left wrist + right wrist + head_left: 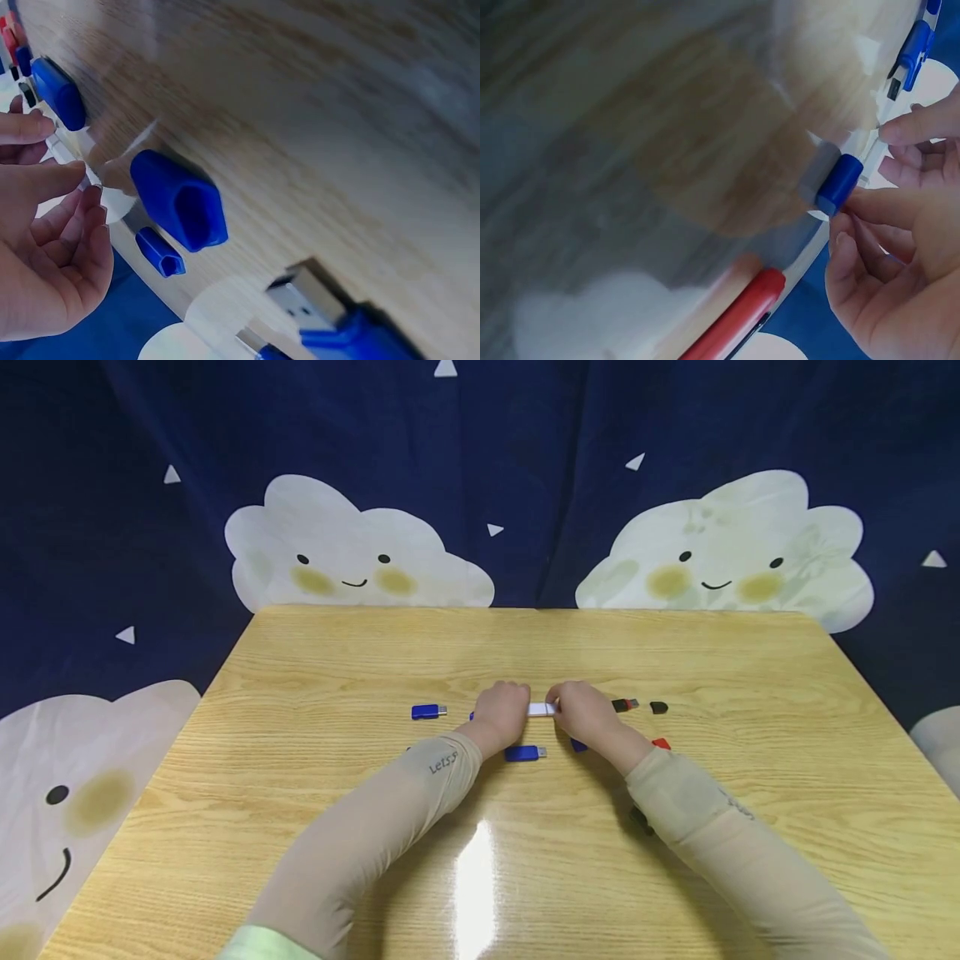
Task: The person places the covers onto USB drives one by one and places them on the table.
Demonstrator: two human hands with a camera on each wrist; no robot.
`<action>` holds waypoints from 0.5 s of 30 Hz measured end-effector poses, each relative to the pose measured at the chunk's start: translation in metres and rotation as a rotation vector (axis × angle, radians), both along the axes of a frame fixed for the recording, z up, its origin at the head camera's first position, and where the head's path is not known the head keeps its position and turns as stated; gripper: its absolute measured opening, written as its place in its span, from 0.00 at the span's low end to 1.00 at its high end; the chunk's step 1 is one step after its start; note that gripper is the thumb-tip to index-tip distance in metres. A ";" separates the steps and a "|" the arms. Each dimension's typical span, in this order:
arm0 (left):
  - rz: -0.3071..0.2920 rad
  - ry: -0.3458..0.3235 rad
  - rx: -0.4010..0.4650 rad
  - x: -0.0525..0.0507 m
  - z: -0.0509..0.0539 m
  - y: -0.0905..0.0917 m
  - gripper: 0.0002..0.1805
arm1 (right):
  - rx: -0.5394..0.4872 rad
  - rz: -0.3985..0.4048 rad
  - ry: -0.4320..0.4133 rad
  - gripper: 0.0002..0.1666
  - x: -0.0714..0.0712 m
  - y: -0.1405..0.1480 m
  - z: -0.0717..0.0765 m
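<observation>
Both hands meet over the middle of the wooden table, holding a white USB stick (540, 709) between them. My left hand (501, 714) pinches its left end with thumb and fingers. From the other side, my right hand (585, 712) pinches the right end, where a thin seam crosses the white piece. Fingers hide both ends. A blue USB stick (522, 753) with a bare metal plug lies just in front of the left hand. Near the right hand is a blue piece (577, 745), partly covered. The left wrist view shows hollow blue caps (180, 201) beside the left hand.
Another blue USB stick (425, 712) lies farther left. To the right are a black-and-red USB stick (624, 704), a black cap (659, 707) and a red piece (661, 743). A dark piece (641, 821) sits partly under the right forearm. Behind the table hangs a navy curtain (525, 485).
</observation>
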State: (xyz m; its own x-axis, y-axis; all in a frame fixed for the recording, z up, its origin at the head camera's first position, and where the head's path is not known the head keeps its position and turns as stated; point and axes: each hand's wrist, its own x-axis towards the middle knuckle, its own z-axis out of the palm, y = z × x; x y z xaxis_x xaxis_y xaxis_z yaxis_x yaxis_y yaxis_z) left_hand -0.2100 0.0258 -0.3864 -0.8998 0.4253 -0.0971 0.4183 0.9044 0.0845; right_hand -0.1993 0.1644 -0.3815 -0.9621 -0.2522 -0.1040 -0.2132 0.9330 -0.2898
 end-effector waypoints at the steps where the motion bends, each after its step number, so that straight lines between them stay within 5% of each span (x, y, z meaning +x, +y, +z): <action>1: 0.001 -0.001 -0.004 0.000 0.000 0.000 0.08 | 0.006 -0.001 -0.005 0.13 0.000 0.000 0.000; 15: 0.011 -0.068 0.054 0.003 0.008 -0.008 0.10 | 0.029 -0.045 -0.069 0.14 -0.002 0.000 0.001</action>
State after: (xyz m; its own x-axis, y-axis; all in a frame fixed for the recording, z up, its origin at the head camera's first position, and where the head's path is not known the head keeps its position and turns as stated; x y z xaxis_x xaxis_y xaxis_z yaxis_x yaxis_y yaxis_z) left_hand -0.2066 0.0173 -0.3782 -0.8966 0.4217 -0.1350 0.4001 0.9022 0.1609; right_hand -0.2017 0.1645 -0.3801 -0.9626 -0.2047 -0.1772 -0.1513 0.9494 -0.2753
